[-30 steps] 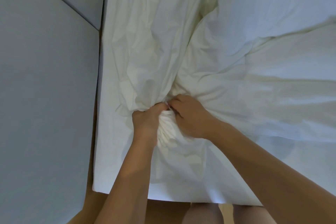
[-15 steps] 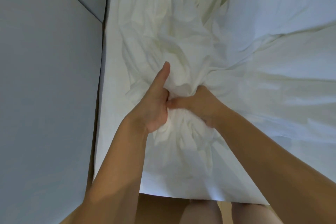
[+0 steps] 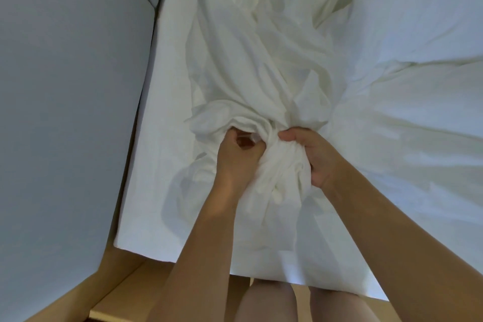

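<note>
The white sheet (image 3: 279,172) is bunched on the bed (image 3: 151,204) and held between both hands. At the bunch's 9 o'clock, folds are pinched by the curled fingers of the left hand (image 3: 235,157). At 3 o'clock the bunch is wrapped by the right hand (image 3: 316,159).

Dim, cool, soft light, faint shadows, wide-angle bending at edges

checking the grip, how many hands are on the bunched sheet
2: the left hand grips the bunched white sheet on its left side, and the right hand grips it on the right. Fingers are partly hidden in the folds.
</note>
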